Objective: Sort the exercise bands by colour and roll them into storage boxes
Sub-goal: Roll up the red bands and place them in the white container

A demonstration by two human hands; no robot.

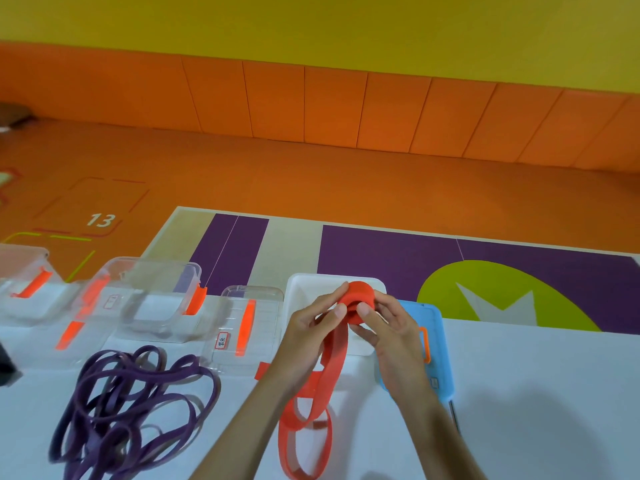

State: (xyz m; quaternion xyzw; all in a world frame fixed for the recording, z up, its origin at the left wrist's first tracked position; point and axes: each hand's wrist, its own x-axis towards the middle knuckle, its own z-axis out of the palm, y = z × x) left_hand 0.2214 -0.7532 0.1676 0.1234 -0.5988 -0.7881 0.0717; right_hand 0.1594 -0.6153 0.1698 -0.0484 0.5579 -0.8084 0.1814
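Both hands hold a red exercise band (332, 362) above the white table. Its upper end is wound into a tight roll (356, 295) between my fingers. My left hand (313, 327) pinches the roll from the left and my right hand (388, 327) grips it from the right. The loose tail of the red band hangs down and loops on the table near the front edge. A tangled pile of purple bands (128, 407) lies on the table to the left. Behind my hands sits an open white storage box (304, 289).
A blue lid (436, 341) with an orange latch lies right of the white box. Clear storage boxes with orange latches (159, 299) and a clear lid (249, 327) stand along the table's far left. Beyond lies an orange floor with a purple and green mat.
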